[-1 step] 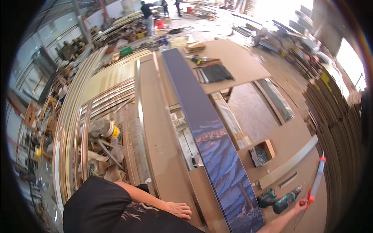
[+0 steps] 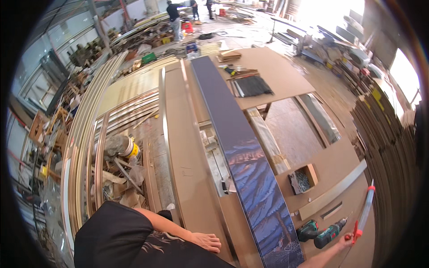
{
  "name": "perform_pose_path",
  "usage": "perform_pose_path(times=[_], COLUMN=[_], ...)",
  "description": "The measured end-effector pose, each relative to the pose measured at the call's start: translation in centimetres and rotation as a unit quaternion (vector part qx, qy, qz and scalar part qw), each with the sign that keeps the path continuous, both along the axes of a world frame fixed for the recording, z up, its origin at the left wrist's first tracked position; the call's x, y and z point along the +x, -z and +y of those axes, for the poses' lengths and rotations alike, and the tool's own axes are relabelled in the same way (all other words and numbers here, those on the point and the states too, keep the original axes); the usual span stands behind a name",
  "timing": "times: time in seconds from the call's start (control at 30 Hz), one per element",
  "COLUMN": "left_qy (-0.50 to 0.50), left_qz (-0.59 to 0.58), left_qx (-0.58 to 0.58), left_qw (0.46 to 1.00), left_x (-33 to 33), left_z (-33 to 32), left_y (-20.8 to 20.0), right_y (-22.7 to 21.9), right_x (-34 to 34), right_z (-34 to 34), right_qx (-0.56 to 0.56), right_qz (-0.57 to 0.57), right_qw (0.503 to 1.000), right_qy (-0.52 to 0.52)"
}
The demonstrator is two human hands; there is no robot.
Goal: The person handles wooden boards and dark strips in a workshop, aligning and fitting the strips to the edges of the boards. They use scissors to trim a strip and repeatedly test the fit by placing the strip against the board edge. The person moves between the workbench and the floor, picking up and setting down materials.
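My left hand lies flat, fingers out, on a long brown board with a metal edge strip. My right hand, at the lower right, is closed round the red handle end of a caulking gun, whose pale tube points away from me. Between my hands runs a long panel, plain dark purple at the far end and printed with a blue and brown picture near me. Two green and black power drills lie just left of my right hand.
A small box of screws or similar hardware and a flat metal strip lie right of the panel. Farther off are hand tools and a black pouch. Metal profiles run along the left; stacked sheets stand right. People stand far back.
The whole view has shifted slightly. My left hand still lies on the board, and my right hand still holds the caulking gun in nearly the same place.
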State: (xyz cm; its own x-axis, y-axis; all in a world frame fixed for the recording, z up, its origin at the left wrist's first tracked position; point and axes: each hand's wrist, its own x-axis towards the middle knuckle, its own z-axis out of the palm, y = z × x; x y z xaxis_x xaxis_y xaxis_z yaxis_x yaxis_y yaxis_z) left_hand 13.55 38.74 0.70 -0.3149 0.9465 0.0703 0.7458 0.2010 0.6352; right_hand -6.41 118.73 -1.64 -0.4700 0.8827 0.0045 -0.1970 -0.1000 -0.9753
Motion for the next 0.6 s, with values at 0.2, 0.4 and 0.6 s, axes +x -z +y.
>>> perform_pose_path(times=[0.2, 0.4, 0.6], left_qy=[0.005, -0.022, -0.002], left_qz=[-0.018, 0.018, 0.003], left_qx=[0.001, 0.109, 0.158], left_qw=[1.000, 0.994, 0.987], left_x=[-0.3, -0.4, -0.5], left_z=[1.5, 1.0, 0.9], left_y=[-0.3, -1.2, 0.8], right_y=[-11.2, -27.0, -35.2], right_x=[4.8, 8.4, 10.4], right_z=[-2.6, -13.6, -28.6], right_qx=[0.099, 0.165, 0.162], right_qz=[-0.029, 0.033, 0.127], right_qw=[0.992, 0.984, 0.978], right_qy=[0.072, 0.059, -0.042])
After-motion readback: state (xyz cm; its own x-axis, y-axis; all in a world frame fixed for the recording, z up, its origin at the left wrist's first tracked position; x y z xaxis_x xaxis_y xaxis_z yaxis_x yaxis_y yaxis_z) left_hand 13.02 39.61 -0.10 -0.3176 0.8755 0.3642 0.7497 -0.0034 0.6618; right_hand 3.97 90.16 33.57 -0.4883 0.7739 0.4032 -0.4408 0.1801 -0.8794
